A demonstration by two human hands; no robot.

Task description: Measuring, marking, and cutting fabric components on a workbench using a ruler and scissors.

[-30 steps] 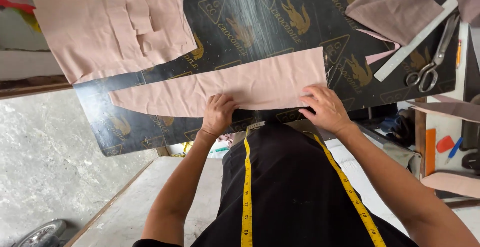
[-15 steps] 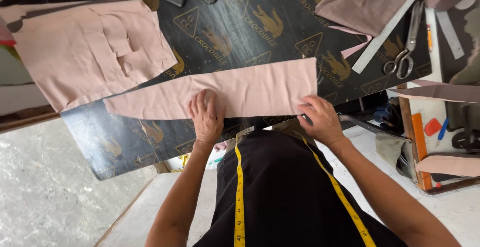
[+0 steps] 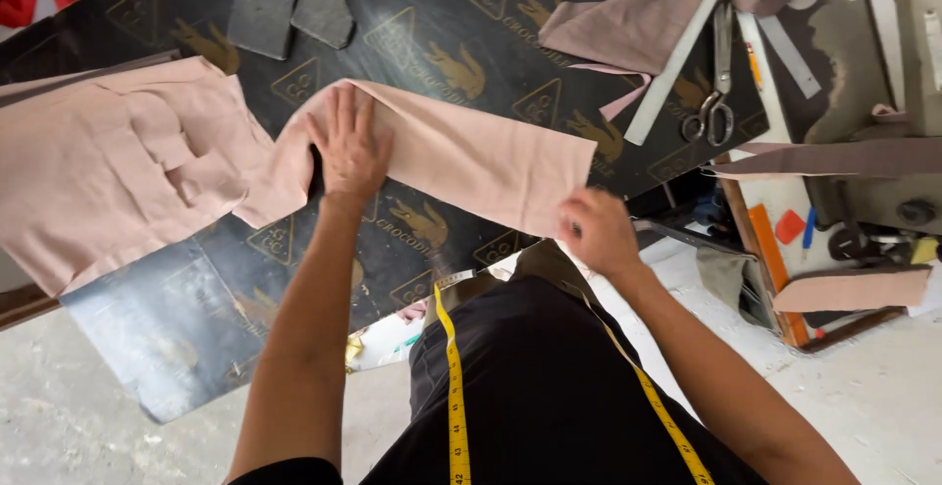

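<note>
A long pink fabric piece (image 3: 471, 156) lies across the dark printed work table (image 3: 196, 318). My left hand (image 3: 348, 147) presses flat on the left part of that piece, fingers spread and pointing away from me. My right hand (image 3: 599, 230) pinches its near right corner at the table's front edge, lifting it a little. A stack of pink cut fabric pieces (image 3: 108, 166) lies at the left, touching the long piece's left end. A yellow measuring tape (image 3: 456, 387) hangs down my dark shirt.
Scissors (image 3: 714, 102) and a white ruler (image 3: 672, 63) lie at the right of the table by a mauve fabric piece (image 3: 628, 24). Two grey pads (image 3: 289, 4) sit at the far edge. A sewing machine (image 3: 883, 83) stands at the right, concrete floor below.
The long pink piece has shifted away from the front edge and turned. My left hand slid up and leftward over it. My right hand now grips its right corner.
</note>
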